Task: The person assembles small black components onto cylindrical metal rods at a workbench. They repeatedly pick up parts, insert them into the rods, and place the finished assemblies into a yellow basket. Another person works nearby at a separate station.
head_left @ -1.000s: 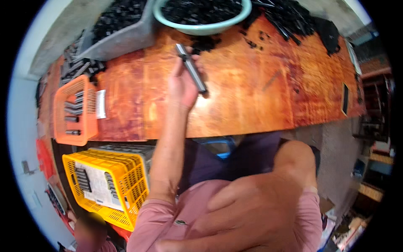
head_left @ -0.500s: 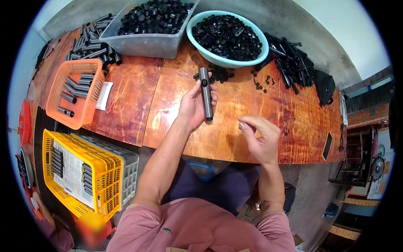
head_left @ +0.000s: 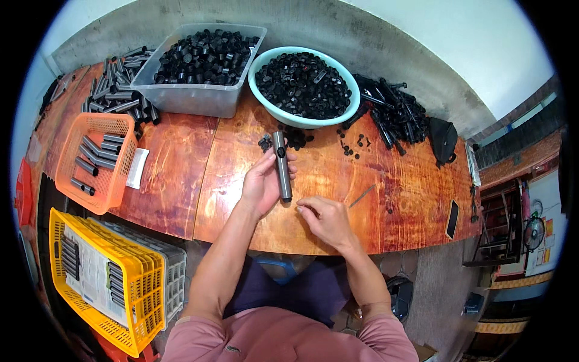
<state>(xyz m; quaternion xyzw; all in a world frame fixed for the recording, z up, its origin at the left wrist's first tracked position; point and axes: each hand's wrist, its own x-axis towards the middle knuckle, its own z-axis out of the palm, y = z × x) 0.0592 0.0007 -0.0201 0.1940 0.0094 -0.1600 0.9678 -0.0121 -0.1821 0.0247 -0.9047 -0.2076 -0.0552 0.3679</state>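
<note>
A grey metal tube stands slanted in my left hand, whose fingers wrap round it from behind. Near its upper end a black oval piece shows on the side, and the lower end is black. My right hand is just right of that lower end, thumb and forefinger pinched together. Whether something small is between them cannot be made out. Beyond the tube, small black pieces lie loose on the wooden table.
At the back are a clear bin of black caps, a light-blue basin of small black parts and a pile of black parts. Grey tubes lie in an orange basket at left; a yellow crate stands below. A thin rod lies right.
My right hand has moved left, closer to the tube's lower end. The left hand keeps its hold on the tube. The whole view has shifted, with the table sitting lower in the picture.
</note>
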